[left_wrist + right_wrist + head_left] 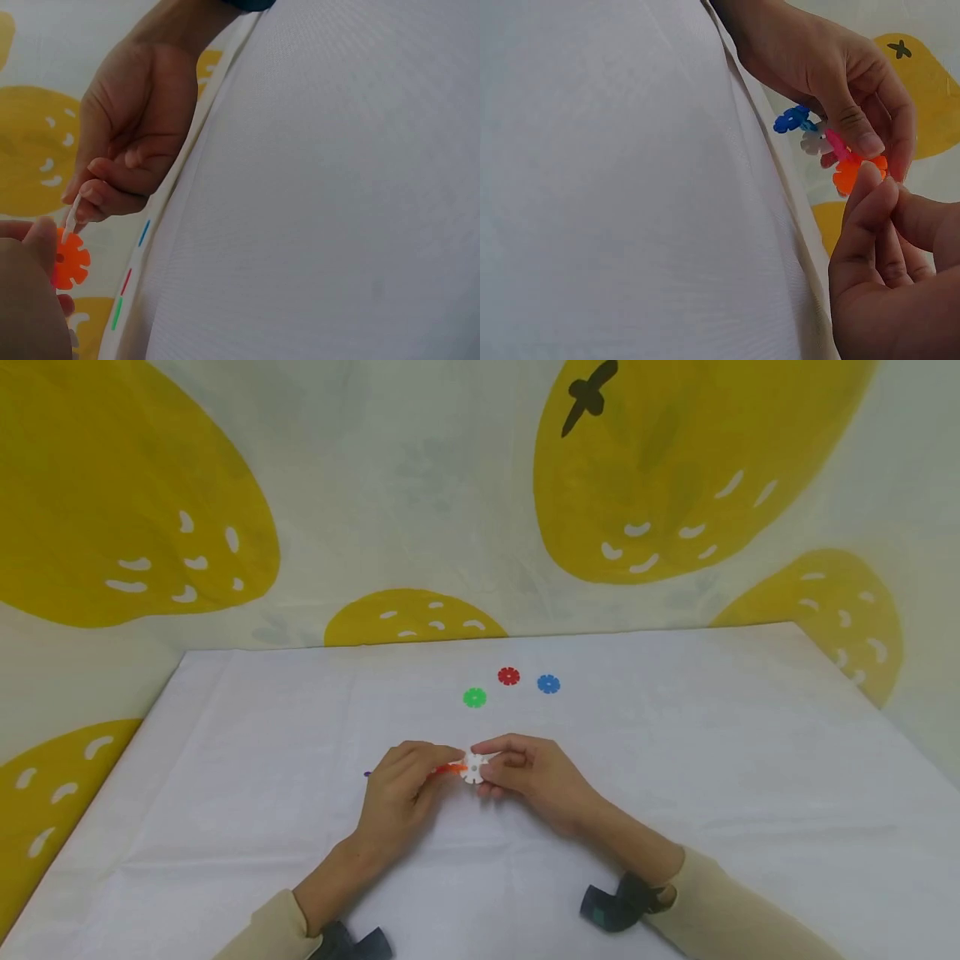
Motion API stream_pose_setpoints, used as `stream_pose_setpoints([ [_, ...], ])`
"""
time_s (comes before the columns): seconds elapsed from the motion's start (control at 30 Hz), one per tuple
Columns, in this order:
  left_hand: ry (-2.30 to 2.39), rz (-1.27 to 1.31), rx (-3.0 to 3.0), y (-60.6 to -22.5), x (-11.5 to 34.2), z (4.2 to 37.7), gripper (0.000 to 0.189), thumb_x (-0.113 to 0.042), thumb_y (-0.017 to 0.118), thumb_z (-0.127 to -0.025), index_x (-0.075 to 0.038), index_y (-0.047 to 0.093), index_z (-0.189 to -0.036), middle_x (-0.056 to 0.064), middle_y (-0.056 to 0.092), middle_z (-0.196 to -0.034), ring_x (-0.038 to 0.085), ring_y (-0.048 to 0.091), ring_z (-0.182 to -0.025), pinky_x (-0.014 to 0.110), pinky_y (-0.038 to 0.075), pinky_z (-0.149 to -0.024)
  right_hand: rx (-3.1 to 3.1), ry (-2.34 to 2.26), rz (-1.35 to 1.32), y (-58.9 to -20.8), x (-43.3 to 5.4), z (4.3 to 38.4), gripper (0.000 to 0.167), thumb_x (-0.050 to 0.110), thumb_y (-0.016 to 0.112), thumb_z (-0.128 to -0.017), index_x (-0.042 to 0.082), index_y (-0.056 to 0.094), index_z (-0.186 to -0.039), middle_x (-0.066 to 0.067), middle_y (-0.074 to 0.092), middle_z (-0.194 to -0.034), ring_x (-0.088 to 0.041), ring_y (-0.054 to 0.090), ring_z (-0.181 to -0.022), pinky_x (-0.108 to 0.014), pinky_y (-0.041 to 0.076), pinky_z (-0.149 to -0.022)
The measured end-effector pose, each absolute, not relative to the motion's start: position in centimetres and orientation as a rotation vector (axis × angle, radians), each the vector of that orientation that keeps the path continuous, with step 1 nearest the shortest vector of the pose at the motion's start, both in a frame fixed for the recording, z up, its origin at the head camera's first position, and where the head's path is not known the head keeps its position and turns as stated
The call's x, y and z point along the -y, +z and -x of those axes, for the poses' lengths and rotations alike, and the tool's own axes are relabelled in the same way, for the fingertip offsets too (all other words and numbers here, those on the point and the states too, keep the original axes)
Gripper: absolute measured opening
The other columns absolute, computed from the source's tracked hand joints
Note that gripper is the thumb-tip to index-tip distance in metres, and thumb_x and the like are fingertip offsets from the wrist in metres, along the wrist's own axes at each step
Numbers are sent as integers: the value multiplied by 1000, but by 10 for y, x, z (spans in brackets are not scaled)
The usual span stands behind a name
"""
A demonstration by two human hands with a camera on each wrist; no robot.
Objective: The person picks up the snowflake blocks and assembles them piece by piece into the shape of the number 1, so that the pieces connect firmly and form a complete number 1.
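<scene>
Centrally, over the white tabletop (pixel 262 827), the left hand (pixel 405 781) curls round a short chain of notched discs, pinching near its orange disc (pixel 849 178), while a blue disc (pixel 791 118) pokes out left of that hand. Just to the right, the right hand (pixel 532 777) pinches a white disc (pixel 473 768) between thumb and fingers, its edge against the orange one. Beyond both hands, on the far side, lie loose green (pixel 475 697), red (pixel 508 676) and blue pieces (pixel 548 684).

The orange disc (pixel 76 263) and white disc (pixel 472 776) are plain — the pale backdrop (pixel 405 518), yellow-patterned.
</scene>
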State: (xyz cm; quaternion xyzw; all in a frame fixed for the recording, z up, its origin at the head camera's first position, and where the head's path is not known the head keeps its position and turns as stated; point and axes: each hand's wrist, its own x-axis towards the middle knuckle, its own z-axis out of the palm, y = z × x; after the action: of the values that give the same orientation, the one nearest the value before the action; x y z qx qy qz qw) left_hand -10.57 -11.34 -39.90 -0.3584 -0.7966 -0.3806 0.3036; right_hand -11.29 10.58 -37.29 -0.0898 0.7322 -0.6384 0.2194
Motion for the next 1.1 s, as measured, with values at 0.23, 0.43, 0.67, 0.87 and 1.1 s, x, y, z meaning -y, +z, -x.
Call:
stream_pose_setpoints([
  [0.23,-943,1003,2165,-402,113,105,38,-29,74,-84,-7,63,-114,1,68,-104,18,62,-95,28,42,-84,-2022,-1772,240,-373,-104,110,36,26,69,-88,17,62,-122,-10,71,-88,-27,66,-82,-27,53,-77],
  [0.43,-938,1014,2149,-401,112,106,38,-24,77,-80,-7,63,-112,0,68,-103,18,62,-93,29,43,-84,-2056,-1748,256,-373,-104,109,36,28,71,-87,19,63,-121,-10,70,-85,-26,64,-79,-28,52,-72],
  [0.67,-943,1036,2079,-399,111,107,36,-22,79,-79,-6,65,-108,-1,69,-101,17,63,-90,31,46,-79,-2044,-1754,269,-372,-103,109,37,28,72,-86,20,63,-121,-12,69,-83,-27,63,-77,-28,51,-70],
  [0.87,-965,1021,2066,-398,111,105,37,-18,82,-73,-6,67,-104,0,70,-101,16,63,-88,28,46,-76,-2029,-1752,264,-370,-103,109,38,26,71,-87,18,61,-123,-11,70,-85,-27,64,-79,-27,52,-73],
  [1.1,-985,985,2059,-398,111,106,37,-14,83,-70,-6,68,-103,0,70,-101,16,62,-88,28,47,-76,-2136,-1658,277,-367,-105,113,35,29,68,-89,21,61,-123,-7,71,-82,-24,65,-77,-31,51,-72],
])
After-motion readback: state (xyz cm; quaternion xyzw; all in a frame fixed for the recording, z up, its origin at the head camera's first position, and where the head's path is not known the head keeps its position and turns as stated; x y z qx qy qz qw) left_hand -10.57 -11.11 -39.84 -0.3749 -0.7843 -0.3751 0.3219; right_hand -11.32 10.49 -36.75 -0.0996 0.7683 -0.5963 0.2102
